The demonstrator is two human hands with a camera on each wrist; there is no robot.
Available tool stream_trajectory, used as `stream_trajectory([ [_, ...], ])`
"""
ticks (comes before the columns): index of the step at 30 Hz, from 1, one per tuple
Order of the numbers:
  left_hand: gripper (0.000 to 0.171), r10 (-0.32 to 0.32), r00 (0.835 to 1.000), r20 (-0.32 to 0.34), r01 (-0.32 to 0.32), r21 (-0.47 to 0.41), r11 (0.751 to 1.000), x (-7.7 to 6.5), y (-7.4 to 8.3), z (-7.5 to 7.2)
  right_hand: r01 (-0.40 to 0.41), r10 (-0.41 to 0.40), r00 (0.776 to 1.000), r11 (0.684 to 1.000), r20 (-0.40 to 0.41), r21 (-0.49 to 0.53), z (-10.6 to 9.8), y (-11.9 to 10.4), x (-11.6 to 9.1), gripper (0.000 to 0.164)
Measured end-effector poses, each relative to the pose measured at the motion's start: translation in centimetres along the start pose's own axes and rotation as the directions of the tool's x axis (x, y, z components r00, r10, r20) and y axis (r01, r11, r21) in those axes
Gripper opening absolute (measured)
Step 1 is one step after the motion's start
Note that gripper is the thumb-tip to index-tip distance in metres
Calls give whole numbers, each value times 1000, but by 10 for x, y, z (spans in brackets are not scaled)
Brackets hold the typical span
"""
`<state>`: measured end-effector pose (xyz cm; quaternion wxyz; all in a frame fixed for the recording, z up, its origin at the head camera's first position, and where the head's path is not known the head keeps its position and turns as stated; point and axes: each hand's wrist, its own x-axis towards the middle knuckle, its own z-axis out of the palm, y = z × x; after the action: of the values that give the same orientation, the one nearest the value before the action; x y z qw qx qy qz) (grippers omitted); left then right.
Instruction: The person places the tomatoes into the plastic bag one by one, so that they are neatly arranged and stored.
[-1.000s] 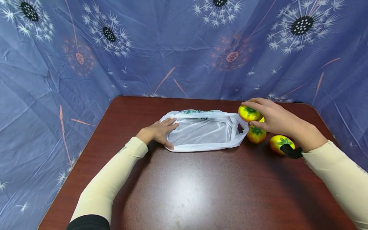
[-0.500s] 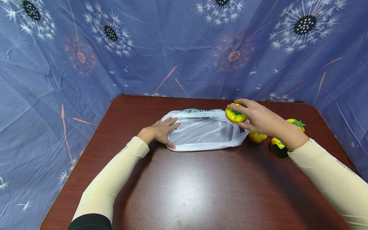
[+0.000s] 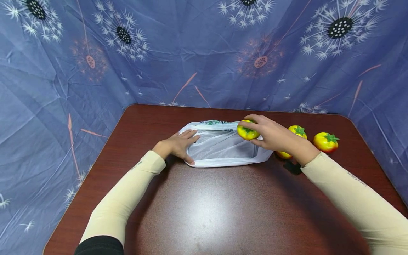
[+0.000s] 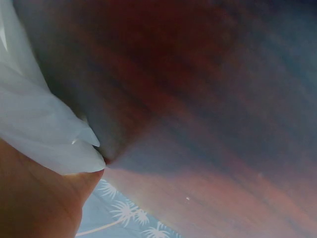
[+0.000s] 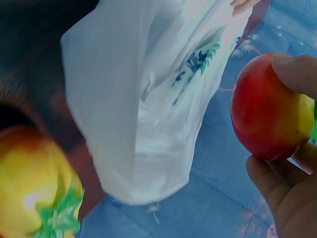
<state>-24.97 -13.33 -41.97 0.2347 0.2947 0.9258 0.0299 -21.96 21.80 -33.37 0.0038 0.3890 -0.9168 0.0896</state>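
Observation:
In the head view my right hand [image 3: 271, 132] holds a yellow-and-red persimmon [image 3: 248, 130] with a green leafy top over the right part of a white plastic bag [image 3: 223, 163]. In the right wrist view, thumb and fingers pinch the red side of this persimmon [image 5: 260, 109]. The bag lies on the table with its mouth spread wide and green print along its back edge. My left hand [image 3: 176, 146] rests spread on the bag's left rim, thumb at the front edge. White plastic [image 4: 44, 114] drapes over that hand in the left wrist view.
More persimmons lie right of the bag: one at the back [image 3: 298, 130], another farther right [image 3: 325, 142], and a third persimmon [image 3: 283, 155] partly hidden by my right hand. A black strap [image 3: 292, 167] hangs under my right wrist. A blue dandelion-print cloth [image 3: 191, 53] stands behind the brown table [image 3: 204, 205].
My right hand has carried the persimmon left, from above the other persimmons to over the bag's mouth. The left hand stays at the bag's left rim.

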Motion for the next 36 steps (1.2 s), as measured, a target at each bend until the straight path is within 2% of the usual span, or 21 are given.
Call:
stream_trajectory([
  [8, 115, 8, 1000, 1, -8, -14, 1000, 1, -1, 0, 4, -4, 1000, 999, 15, 43, 19, -6, 19, 66],
  [15, 114, 14, 1000, -13, -14, 2, 1000, 1, -2, -3, 11, -13, 999, 998, 33, 59, 37, -18, 46, 62],
  [21, 114, -4, 1000, 16, 4, 12, 1000, 2, -1, 1, 33, -39, 997, 996, 67, 78, 54, -32, 68, 61],
  [27, 114, 6, 1000, 6, -7, 10, 1000, 5, 3, 2, 45, -48, 998, 996, 42, 74, 65, -35, 79, 59],
  [36, 116, 1, 1000, -9, -1, 31, 1000, 5, -2, 3, 34, -36, 999, 999, 32, 39, 78, -38, 94, 58],
])
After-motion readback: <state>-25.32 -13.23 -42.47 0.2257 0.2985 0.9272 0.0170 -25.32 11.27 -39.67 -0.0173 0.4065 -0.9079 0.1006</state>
